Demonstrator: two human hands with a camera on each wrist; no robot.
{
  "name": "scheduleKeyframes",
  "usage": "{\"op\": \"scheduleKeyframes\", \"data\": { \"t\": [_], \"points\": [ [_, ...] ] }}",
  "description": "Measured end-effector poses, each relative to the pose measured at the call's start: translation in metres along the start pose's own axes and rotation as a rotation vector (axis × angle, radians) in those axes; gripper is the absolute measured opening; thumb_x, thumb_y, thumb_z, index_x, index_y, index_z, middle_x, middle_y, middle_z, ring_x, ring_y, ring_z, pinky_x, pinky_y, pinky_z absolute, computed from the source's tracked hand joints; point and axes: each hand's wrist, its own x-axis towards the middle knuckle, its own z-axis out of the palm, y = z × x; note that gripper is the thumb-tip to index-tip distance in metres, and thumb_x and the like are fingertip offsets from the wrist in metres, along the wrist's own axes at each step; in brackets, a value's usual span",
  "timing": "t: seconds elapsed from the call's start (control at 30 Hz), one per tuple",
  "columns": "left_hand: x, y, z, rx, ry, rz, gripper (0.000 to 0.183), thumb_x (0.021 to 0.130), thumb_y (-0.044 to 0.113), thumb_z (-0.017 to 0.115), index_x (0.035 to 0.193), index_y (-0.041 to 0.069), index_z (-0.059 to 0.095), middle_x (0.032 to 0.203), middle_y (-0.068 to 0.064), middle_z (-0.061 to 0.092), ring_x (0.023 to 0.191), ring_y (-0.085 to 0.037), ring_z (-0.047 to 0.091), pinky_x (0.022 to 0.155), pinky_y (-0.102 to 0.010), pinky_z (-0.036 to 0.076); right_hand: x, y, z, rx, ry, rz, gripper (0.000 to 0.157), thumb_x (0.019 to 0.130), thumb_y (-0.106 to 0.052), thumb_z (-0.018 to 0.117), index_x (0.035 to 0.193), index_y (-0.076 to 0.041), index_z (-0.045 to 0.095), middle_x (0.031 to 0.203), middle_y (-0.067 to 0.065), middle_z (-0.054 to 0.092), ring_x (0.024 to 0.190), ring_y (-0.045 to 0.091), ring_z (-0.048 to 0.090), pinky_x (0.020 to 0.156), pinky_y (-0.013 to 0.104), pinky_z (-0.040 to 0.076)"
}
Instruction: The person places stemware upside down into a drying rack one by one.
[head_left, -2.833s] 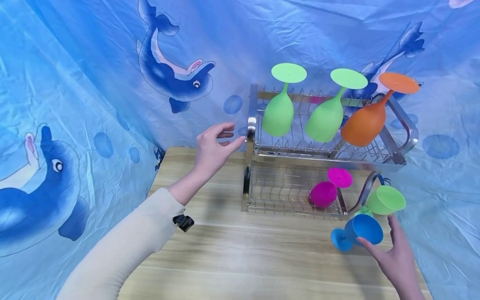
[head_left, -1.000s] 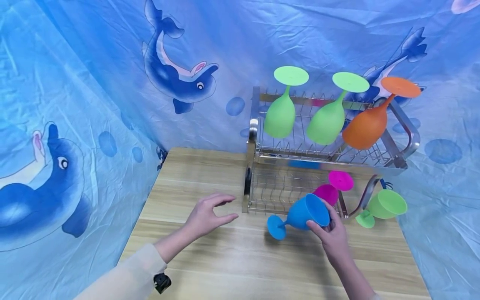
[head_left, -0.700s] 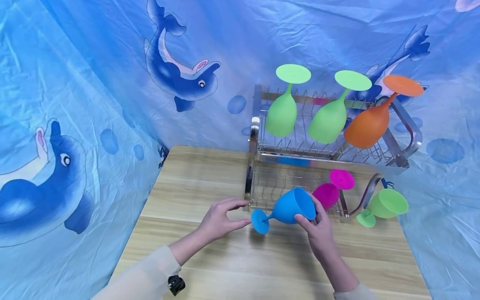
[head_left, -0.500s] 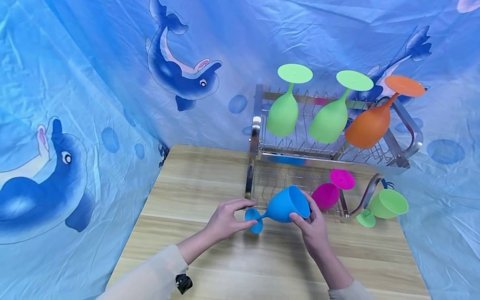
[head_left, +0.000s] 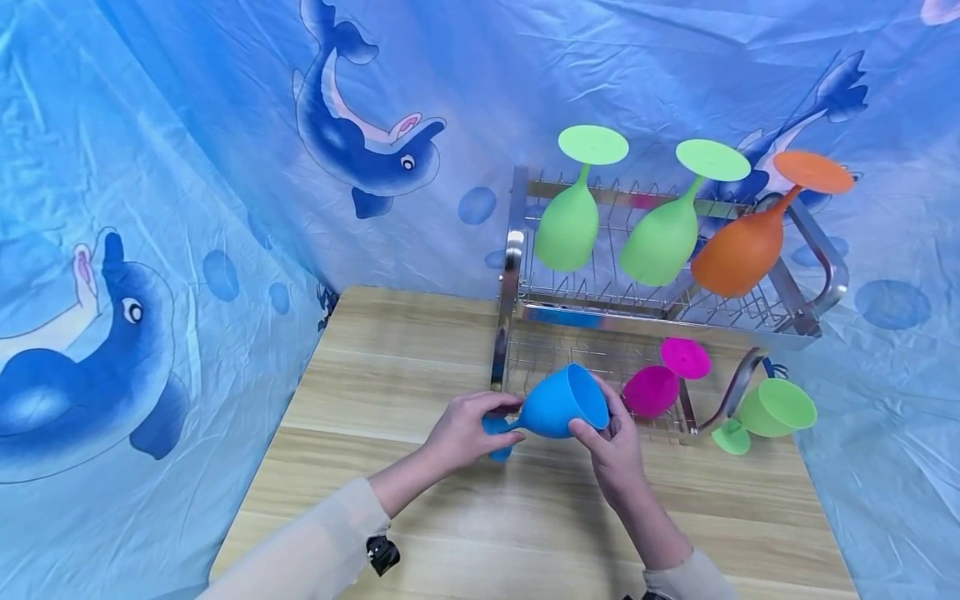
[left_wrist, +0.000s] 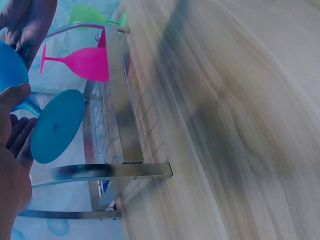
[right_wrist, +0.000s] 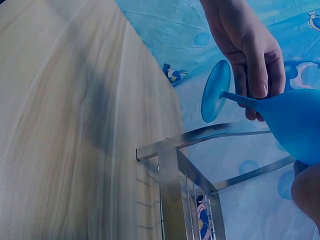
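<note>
A blue wine goblet (head_left: 553, 406) lies tilted between both hands in front of the rack's lower tier, its mouth facing right. My right hand (head_left: 618, 454) grips the bowl near the rim, thumb in front and fingers behind. At the stem, my left hand (head_left: 467, 429) pinches close below the bowl, partly covering the foot in the head view. In the left wrist view the goblet's round foot (left_wrist: 59, 126) shows whole beside the left fingers. The right wrist view shows the left hand (right_wrist: 252, 60) with its thumb and fingers about the stem.
A two-tier metal dish rack (head_left: 660, 321) stands on the wooden table (head_left: 375, 367). Upside down on top are two green goblets (head_left: 567, 229) (head_left: 660, 242) and an orange goblet (head_left: 738, 254). A magenta goblet (head_left: 651, 392) sits below; another green goblet (head_left: 776, 408) lies at right.
The right hand has taken the blue goblet from the table's right side and carried it left. The left hand has come down from beside the rack and taken the stem.
</note>
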Motion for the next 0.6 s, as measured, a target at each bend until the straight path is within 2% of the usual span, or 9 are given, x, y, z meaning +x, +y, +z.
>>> {"op": "scheduleKeyframes", "data": {
  "t": [0.13,0.33,0.6],
  "points": [
    [0.0017,0.0007,0.0006,-0.014,-0.012,-0.009,0.041,0.09,0.016,0.089,0.127,0.006,0.075,0.123,-0.008,0.078,0.106,-0.02,0.078,0.093,-0.031,0.064,0.0012,0.001,0.0014,0.027,-0.004,-0.007,0.071,0.097,0.001,0.07,0.161,-0.001,0.038,0.15,0.011,0.047,0.131,0.024,0.054,0.099,0.026,0.058],
    [0.0009,0.0009,-0.0003,-0.016,0.014,-0.001,0.03,0.091,0.013,0.087,0.12,0.005,0.078,0.114,-0.008,0.08,0.098,-0.02,0.079,0.087,-0.026,0.064,0.0019,0.002,0.0024,0.048,-0.012,0.002,0.071,0.099,-0.003,0.07,0.162,-0.001,0.036,0.15,0.01,0.047,0.132,0.024,0.053,0.1,0.026,0.057],
    [0.0,-0.0003,-0.0049,-0.034,-0.003,-0.002,0.028,0.092,0.012,0.087,0.118,0.006,0.079,0.11,-0.007,0.081,0.095,-0.018,0.079,0.084,-0.022,0.063,0.0035,0.0009,0.0001,0.053,-0.06,0.019,0.071,0.101,-0.008,0.07,0.162,0.0,0.035,0.15,0.013,0.045,0.131,0.023,0.054,0.101,0.026,0.056]
  ]
}}
